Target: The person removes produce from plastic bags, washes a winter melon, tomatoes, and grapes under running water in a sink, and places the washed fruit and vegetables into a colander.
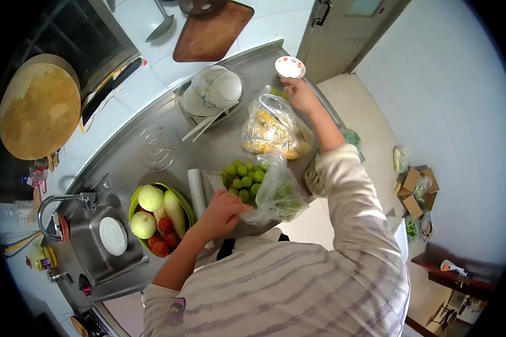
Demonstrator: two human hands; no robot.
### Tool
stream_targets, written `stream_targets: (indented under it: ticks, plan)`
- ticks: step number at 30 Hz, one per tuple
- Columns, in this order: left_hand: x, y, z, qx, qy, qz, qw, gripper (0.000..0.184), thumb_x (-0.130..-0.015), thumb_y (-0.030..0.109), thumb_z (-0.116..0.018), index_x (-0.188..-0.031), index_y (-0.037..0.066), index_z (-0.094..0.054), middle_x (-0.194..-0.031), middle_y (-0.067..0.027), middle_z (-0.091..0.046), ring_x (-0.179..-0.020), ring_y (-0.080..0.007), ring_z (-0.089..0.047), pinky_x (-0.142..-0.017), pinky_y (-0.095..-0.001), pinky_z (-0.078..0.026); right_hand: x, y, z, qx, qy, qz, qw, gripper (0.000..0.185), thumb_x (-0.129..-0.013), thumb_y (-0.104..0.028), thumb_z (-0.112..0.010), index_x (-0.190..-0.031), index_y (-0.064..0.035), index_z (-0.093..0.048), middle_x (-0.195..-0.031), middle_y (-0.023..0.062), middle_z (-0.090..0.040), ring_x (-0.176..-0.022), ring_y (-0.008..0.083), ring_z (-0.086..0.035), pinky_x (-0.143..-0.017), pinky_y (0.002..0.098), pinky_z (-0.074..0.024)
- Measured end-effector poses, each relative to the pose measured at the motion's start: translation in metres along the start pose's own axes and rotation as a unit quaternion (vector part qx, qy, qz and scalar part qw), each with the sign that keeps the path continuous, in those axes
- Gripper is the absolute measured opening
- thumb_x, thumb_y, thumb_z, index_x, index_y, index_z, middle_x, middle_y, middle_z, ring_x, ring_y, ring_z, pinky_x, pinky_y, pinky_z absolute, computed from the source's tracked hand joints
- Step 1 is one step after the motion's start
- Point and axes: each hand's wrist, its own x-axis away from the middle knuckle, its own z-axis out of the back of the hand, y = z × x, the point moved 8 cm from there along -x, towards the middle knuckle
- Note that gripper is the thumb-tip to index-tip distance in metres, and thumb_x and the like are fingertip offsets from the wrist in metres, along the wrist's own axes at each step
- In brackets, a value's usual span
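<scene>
My right hand (299, 92) is stretched out to the back right of the counter, its fingers closed on the rim of a small white bowl (290, 67) with red marks. My left hand (222, 213) is beside green grapes (244, 181) in a clear plastic bag (276, 194); its fingers are bent at the bag's edge, and what they hold, if anything, is hidden. Behind the grapes lies another clear bag (278, 132) with yellow corn. A few green grapes (279, 92) lie near the bowl.
Left of my left hand stands a green basket (190, 209) of vegetables. A white plate (113, 236) lies in the sink (90, 253). Bowls (225, 89) and chopsticks (208, 126) stand farther back, with a clear lid (158, 148) nearby. A white roll (197, 191) lies by the grapes.
</scene>
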Motion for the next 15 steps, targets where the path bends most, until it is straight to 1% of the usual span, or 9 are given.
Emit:
stream_targets:
  ticks: [2, 3, 5, 6, 8, 9, 11, 13, 15]
  plan:
    - [0.004, 0.013, 0.018, 0.001, 0.112, -0.048, 0.993, 0.048, -0.064, -0.004, -0.051, -0.109, 0.009, -0.059, -0.109, -0.0125, -0.053, -0.111, -0.0326, -0.046, -0.099, -0.0446, -0.032, -0.023, 0.033, -0.031, 0.054, -0.015, 0.043, 0.998, 0.038, -0.08, -0.009, -0.056, -0.118, -0.0112, -0.058, -0.113, 0.0176, -0.059, -0.103, 0.033, -0.057, -0.09, 0.0366, -0.0436]
    - [0.005, 0.016, 0.024, -0.002, 0.123, -0.037, 0.992, 0.048, -0.064, -0.004, -0.051, -0.109, 0.009, -0.059, -0.109, -0.0125, -0.053, -0.111, -0.0326, -0.046, -0.099, -0.0446, -0.032, -0.033, 0.037, -0.042, 0.107, -0.029, 0.083, 0.99, 0.04, -0.078, -0.008, -0.056, -0.118, -0.0116, -0.058, -0.117, 0.0185, -0.056, -0.108, 0.033, -0.054, -0.094, 0.0373, -0.0412]
    - [0.019, 0.017, 0.04, -0.01, 0.201, 0.01, 0.98, 0.047, -0.066, -0.004, -0.05, -0.11, 0.01, -0.058, -0.112, -0.0119, -0.051, -0.109, -0.0324, -0.046, -0.096, -0.0447, -0.035, -0.036, 0.04, -0.057, 0.096, -0.065, 0.086, 0.99, 0.044, -0.075, -0.008, -0.06, -0.119, -0.0121, -0.057, -0.126, 0.0187, -0.049, -0.117, 0.0319, -0.047, -0.097, 0.0383, -0.0375]
    - [0.027, 0.011, 0.042, -0.001, 0.208, 0.004, 0.978, 0.047, -0.067, -0.005, -0.05, -0.112, 0.007, -0.056, -0.115, -0.0137, -0.049, -0.11, -0.0338, -0.045, -0.096, -0.0447, -0.035, -0.043, 0.05, -0.071, 0.061, -0.101, 0.136, 0.984, 0.048, -0.07, -0.019, -0.067, -0.116, -0.0104, -0.057, -0.123, 0.0209, -0.05, -0.11, 0.0366, -0.049, -0.095, 0.0416, -0.0387]
    - [0.046, 0.003, 0.05, 0.011, 0.246, 0.047, 0.968, 0.046, -0.068, -0.005, -0.051, -0.112, 0.007, -0.056, -0.114, -0.0137, -0.05, -0.11, -0.0338, -0.045, -0.095, -0.0431, -0.036, -0.057, 0.079, -0.094, 0.144, -0.02, 0.246, 0.958, 0.041, -0.074, -0.021, -0.06, -0.11, -0.0017, -0.059, -0.108, 0.0226, -0.055, -0.104, 0.0383, -0.051, -0.093, 0.0429, -0.0398]
    - [0.059, 0.001, 0.054, 0.025, 0.256, 0.052, 0.965, 0.044, -0.069, -0.004, -0.051, -0.112, 0.006, -0.056, -0.112, -0.0137, -0.05, -0.11, -0.0338, -0.045, -0.095, -0.0416, -0.037, -0.057, 0.055, -0.097, 0.139, -0.055, 0.205, 0.967, 0.04, -0.075, -0.018, -0.059, -0.111, -0.0014, -0.059, -0.109, 0.0214, -0.057, -0.103, 0.0345, -0.054, -0.09, 0.0408, -0.0419]
    - [0.08, -0.003, 0.063, 0.061, 0.275, 0.081, 0.956, 0.042, -0.073, -0.005, -0.051, -0.113, 0.005, -0.055, -0.112, -0.0135, -0.05, -0.109, -0.032, -0.046, -0.093, -0.0381, -0.039, -0.062, 0.063, -0.095, 0.071, -0.087, 0.161, 0.981, 0.036, -0.074, -0.012, -0.06, -0.108, 0.0, -0.061, -0.105, 0.0191, -0.062, -0.099, 0.0285, -0.059, -0.086, 0.0371, -0.0449]
    - [0.106, -0.012, 0.074, 0.079, 0.321, 0.109, 0.938, 0.038, -0.077, -0.003, -0.051, -0.114, 0.005, -0.054, -0.11, -0.0121, -0.052, -0.107, -0.0284, -0.049, -0.091, -0.0355, -0.04, -0.079, 0.106, -0.091, 0.066, 0.019, 0.106, 0.992, 0.033, -0.08, -0.005, -0.057, -0.113, 0.0005, -0.058, -0.102, 0.0164, -0.063, -0.095, 0.0243, -0.06, -0.084, 0.0338, -0.046]
    - [0.125, -0.011, 0.077, 0.103, 0.351, 0.108, 0.924, 0.035, -0.081, -0.002, -0.051, -0.116, 0.004, -0.053, -0.109, -0.0108, -0.054, -0.104, -0.0248, -0.052, -0.09, -0.033, -0.041, -0.058, 0.035, -0.034, 0.008, 0.147, 0.041, 0.988, 0.034, -0.082, -0.007, -0.059, -0.115, 0.0002, -0.056, -0.102, 0.0125, -0.062, -0.087, 0.0207, -0.059, -0.077, 0.0319, -0.0481]
